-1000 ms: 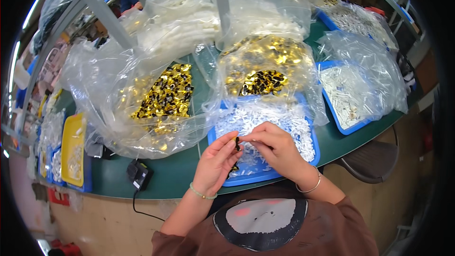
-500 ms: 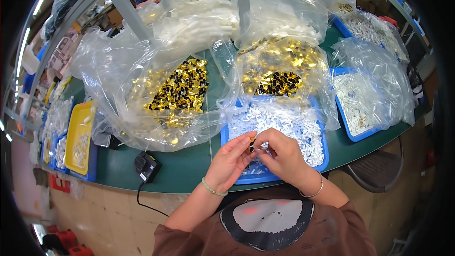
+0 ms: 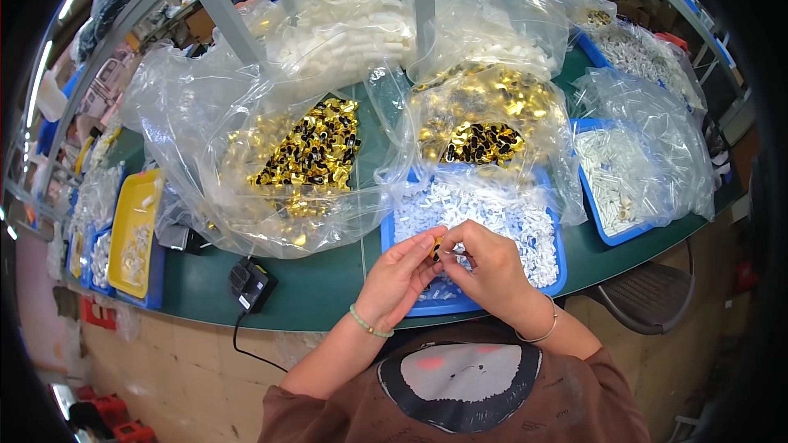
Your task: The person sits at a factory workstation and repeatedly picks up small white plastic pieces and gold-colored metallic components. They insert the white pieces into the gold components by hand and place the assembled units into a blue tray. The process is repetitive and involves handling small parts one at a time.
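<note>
Both hands meet over the near part of a blue tray (image 3: pixel 563 267) filled with small white plastic pieces (image 3: pixel 492 201). Between the thumb and fingers of my left hand (image 3: pixel 396 279) is a small gold-and-black piece (image 3: pixel 437 249). My right hand (image 3: pixel 490 267) has its thumb and forefinger pinched together against that piece; whether something tiny sits in the pinch is hidden. Just beyond the tray lies an opened clear bag of gold-and-black pieces (image 3: pixel 484 144). To its left, another clear bag spills similar gold-and-black parts (image 3: pixel 316 148).
A black adapter (image 3: pixel 251 285) with a cord lies at the table's front edge. At left stands a yellow tray (image 3: pixel 123 234); at right, a blue tray of clear pieces (image 3: pixel 611 180) under plastic. Grey posts (image 3: pixel 420 8) rise behind. A chair (image 3: pixel 644 295) stands right. People sit across.
The view has shifted slightly. Both hands keep almost the same pose around the gold-and-black piece.
</note>
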The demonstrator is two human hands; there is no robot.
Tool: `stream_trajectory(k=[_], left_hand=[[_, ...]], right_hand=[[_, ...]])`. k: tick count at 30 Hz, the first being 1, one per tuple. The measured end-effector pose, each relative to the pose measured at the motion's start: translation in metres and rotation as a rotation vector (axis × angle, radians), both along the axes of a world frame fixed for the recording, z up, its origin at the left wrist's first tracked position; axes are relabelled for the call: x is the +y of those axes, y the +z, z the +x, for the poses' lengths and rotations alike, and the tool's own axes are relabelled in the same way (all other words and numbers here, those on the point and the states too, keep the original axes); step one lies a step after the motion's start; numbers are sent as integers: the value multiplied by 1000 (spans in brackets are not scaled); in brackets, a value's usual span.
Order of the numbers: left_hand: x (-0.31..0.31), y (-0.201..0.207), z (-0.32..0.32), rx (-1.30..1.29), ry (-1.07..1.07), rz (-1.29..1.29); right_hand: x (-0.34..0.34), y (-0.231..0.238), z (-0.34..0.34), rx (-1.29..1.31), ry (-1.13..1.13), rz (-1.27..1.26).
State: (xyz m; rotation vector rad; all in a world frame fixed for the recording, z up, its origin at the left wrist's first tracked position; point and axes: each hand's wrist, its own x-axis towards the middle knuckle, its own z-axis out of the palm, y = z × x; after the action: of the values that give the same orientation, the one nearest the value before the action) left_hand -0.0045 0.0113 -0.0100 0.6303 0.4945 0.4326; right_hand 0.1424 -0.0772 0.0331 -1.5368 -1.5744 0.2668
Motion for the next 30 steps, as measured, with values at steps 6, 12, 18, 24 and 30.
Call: stream_trajectory(k=[6,12,18,24,30], left_hand=[[-1,-1,0,3,-6,6],[-1,3,0,-10,-37,30],[0,6,-3,-64,-36,7],[2,12,-7,-15,-82,39],[2,19,-13,139,-129,312]], right_hand=[[1,-5,-6,4,-41,40],[1,-1,-12,89,-129,-12],[-6,13,5,125,50,-141],[-6,5,19,99,149,-64],[-7,5,18,15,140,-32]])
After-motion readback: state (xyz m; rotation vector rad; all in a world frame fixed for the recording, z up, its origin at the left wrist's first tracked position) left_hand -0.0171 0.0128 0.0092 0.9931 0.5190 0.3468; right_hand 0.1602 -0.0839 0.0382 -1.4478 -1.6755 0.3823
